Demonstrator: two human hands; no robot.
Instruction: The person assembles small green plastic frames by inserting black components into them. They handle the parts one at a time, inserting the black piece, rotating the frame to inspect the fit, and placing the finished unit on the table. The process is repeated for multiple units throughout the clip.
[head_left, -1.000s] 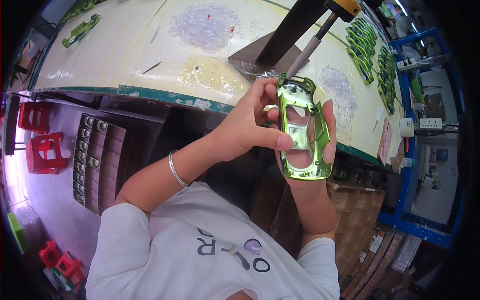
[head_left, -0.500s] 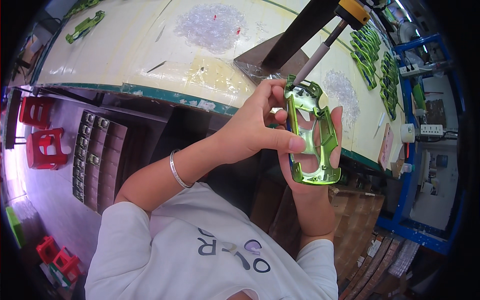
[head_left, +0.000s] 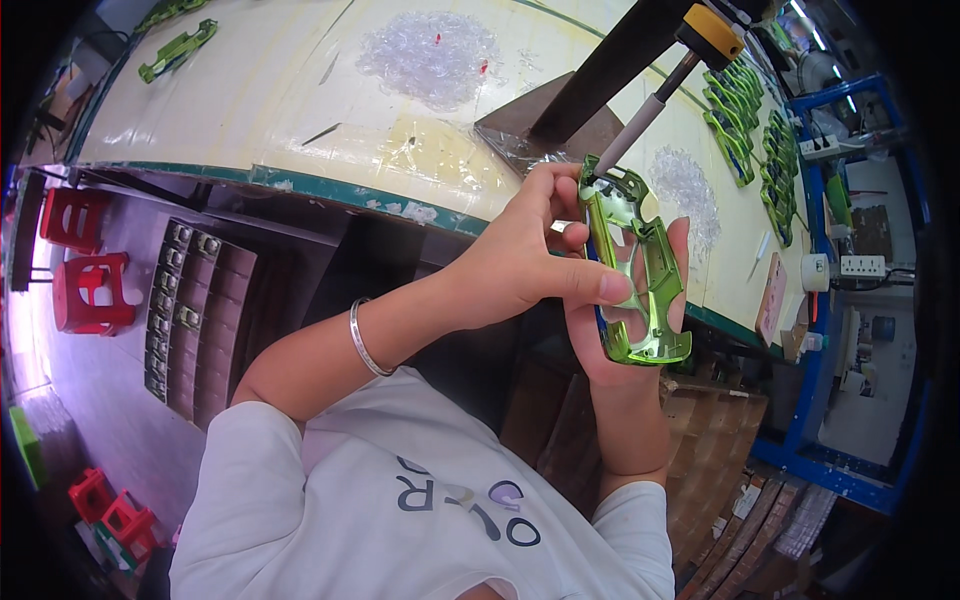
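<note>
Both hands hold a shiny green toy car body shell (head_left: pixel 652 285), its hollow inner side up, in front of the bench edge. My left hand (head_left: pixel 545 265) grips its left side, thumb pressed on the inside and fingers curled at the far end. My right hand (head_left: pixel 605 355) cradles the shell from below, its fingers showing along the right side. The tip of a stand-mounted powered tool (head_left: pixel 633 130), with a grey sleeve and a yellow-and-black body, meets the shell's far end. Whether it touches a post or screw there is too small to tell.
A dark metal stand (head_left: pixel 585 95) rises from a plate on the cream bench (head_left: pixel 230 110). Piles of clear small plastic parts (head_left: pixel 428 58) lie on it. Rows of green shells (head_left: pixel 780 180) stand at right. A compartment tray (head_left: pixel 200 320) and red stools (head_left: pixel 92 290) are at left.
The shell and both hands have shifted slightly to the right, and the shell is turned a little, more on its side. Its far end stays at the tool tip.
</note>
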